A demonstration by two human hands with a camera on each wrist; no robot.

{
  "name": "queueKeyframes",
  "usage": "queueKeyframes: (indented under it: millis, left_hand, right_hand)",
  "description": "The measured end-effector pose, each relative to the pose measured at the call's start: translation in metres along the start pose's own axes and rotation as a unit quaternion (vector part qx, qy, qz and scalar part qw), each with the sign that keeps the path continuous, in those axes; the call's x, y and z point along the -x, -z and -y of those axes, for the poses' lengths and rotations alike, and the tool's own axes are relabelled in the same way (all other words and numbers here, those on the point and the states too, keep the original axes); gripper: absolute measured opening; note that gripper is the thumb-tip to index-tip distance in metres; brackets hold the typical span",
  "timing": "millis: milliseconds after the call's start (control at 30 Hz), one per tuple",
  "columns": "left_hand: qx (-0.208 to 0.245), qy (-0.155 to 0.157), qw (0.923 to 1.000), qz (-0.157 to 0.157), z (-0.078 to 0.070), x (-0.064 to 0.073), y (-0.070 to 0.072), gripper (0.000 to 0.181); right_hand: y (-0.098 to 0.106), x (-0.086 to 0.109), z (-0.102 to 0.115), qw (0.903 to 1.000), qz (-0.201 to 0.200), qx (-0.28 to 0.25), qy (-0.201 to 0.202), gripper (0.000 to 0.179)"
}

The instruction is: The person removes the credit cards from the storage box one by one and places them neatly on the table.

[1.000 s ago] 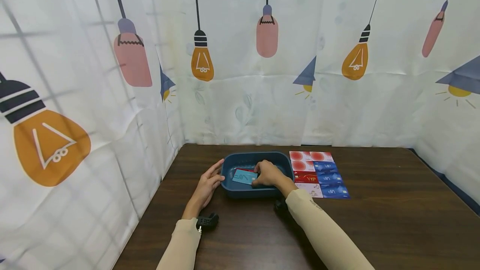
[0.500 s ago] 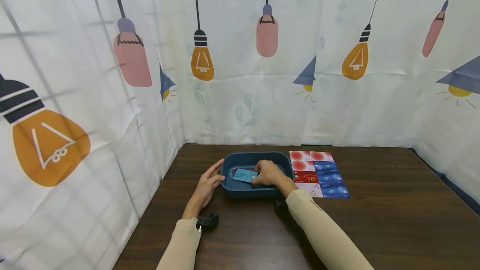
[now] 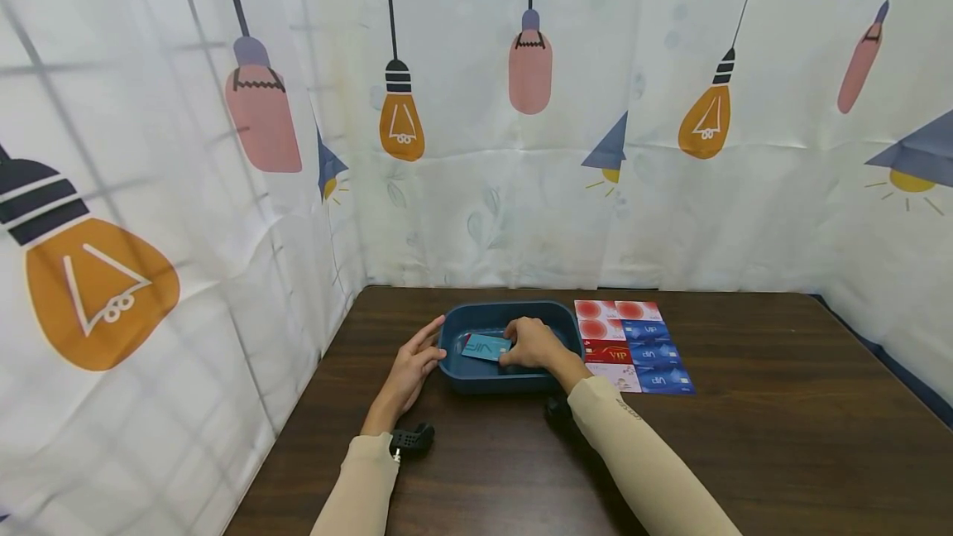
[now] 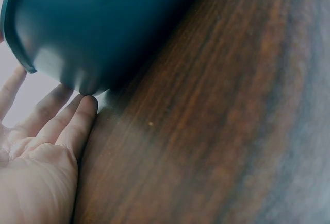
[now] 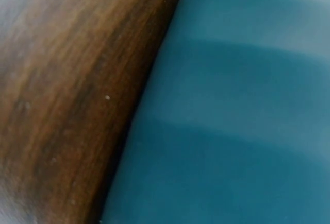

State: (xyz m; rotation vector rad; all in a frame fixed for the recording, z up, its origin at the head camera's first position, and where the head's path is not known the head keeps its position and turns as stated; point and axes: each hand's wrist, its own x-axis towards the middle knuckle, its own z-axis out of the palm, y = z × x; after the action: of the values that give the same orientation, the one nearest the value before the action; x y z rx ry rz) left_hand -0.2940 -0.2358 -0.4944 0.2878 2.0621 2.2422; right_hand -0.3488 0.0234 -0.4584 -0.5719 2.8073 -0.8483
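Note:
A dark teal plastic basin [image 3: 465, 384] stands on the table in the head view. My left hand [image 3: 412, 366] touches its left end with fingers extended; the left wrist view shows the fingertips of that hand [image 4: 46, 147] against the outer wall [image 4: 103, 23]. Inside the basin, my right hand [image 3: 533, 344] pinches the right end of a light blue card [image 3: 484, 347] with lettering on it. A sliver of a red card [image 3: 467, 338] shows at its upper left edge. Only the basin's outside [image 5: 227, 110] fills the right wrist view, with no fingers visible.
Right of the basin, several cards lie edge to edge in a block: red-and-white cards [image 3: 596, 329], a red VIP card [image 3: 606, 351] and blue VIP cards [image 3: 658, 354]. The dark wooden table [image 3: 782, 404] meets patterned curtains [image 3: 476, 222] behind and at left.
The light blue card has shifted slightly inside the basin, and less red shows behind it. Both hands stay nearly where they were.

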Motion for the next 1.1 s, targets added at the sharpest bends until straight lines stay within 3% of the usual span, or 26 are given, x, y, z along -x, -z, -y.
queueKeyframes:
  millis: [533,1100]
  left_hand:
    - [0.001,0.001,1.0000,0.001,0.0008,0.0005,0.0003,0.063]
    - [0.001,0.001,1.0000,0.003,0.0009,-0.0002,0.0007,0.064]
  right_hand:
    - [0.0013,0.0007,0.0005,0.9997,-0.012,-0.016,0.013,0.046]
    - [0.0026,0.0005,-0.0017,0.9908,-0.030,-0.129,0.028,0.048]
